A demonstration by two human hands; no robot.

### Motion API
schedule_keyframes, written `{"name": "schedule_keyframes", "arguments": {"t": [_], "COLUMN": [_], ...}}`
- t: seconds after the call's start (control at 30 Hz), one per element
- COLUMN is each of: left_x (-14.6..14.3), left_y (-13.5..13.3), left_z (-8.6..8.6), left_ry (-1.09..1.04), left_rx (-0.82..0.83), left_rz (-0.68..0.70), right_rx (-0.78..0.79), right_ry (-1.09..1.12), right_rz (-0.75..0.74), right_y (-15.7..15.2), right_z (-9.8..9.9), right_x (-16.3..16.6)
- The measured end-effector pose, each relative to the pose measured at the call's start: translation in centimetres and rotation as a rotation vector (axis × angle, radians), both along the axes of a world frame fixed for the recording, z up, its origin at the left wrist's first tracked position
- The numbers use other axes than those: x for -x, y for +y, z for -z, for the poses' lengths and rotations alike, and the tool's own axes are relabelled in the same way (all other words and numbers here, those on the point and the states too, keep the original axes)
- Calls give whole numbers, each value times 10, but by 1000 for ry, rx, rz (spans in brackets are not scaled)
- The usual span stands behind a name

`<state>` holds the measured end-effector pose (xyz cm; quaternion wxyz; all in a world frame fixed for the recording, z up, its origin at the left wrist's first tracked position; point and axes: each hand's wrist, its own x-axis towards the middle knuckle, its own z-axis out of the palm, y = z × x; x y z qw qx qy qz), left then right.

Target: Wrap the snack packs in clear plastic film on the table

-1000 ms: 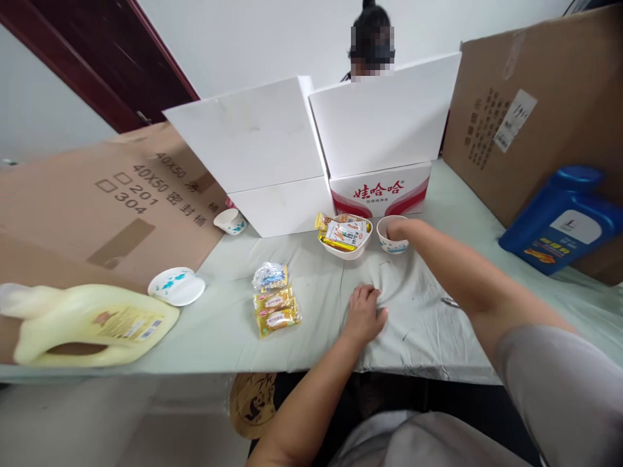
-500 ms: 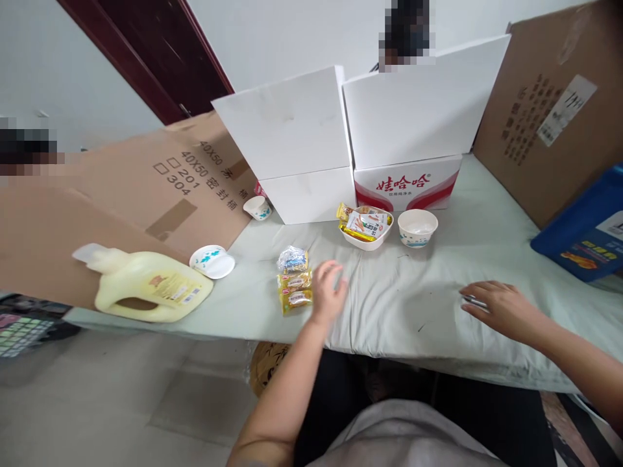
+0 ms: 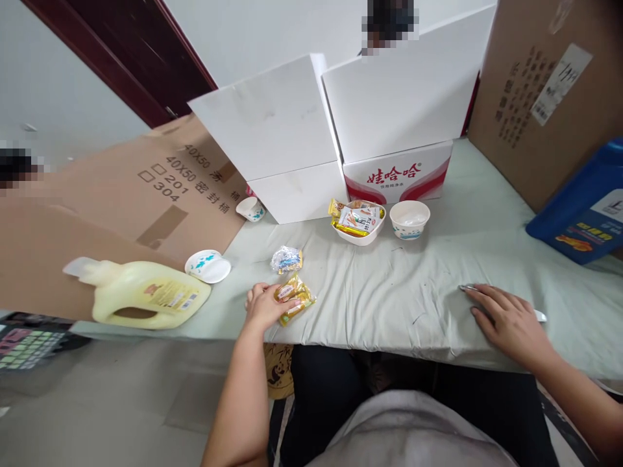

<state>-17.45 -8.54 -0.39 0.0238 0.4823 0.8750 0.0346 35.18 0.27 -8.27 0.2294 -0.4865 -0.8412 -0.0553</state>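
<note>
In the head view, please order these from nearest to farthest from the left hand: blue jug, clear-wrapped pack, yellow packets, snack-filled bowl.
1. Yellow packets: touched by the left hand.
2. Clear-wrapped pack: just behind the packets.
3. Snack-filled bowl: farther back, to the right.
4. Blue jug: at the picture's far right.

A pale wall (image 3: pixel 272 32) rises beyond the cloth-covered table (image 3: pixel 379 292); a dark red door (image 3: pixel 126 52) stands past the table's far left, grey floor (image 3: pixel 146 389) below its near edge.
</note>
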Motion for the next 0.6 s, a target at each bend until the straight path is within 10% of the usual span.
{"name": "schedule_keyframes", "arguments": {"t": [0.2, 0.33, 0.47, 0.6], "left_x": [-12, -65, -138, -192], "left_y": [24, 56, 77, 57], "left_z": [-18, -19, 7, 48], "left_ry": [-271, -144, 33, -6], "left_rx": [180, -251, -762, -758], "left_rz": [128, 142, 398, 850], "right_rx": [50, 55, 58, 50], "right_ry": [19, 17, 12, 19], "right_rz": [10, 8, 4, 1], "right_y": [-3, -4, -5, -6], "right_z": [-8, -11, -12, -13], "right_x": [3, 5, 4, 5]}}
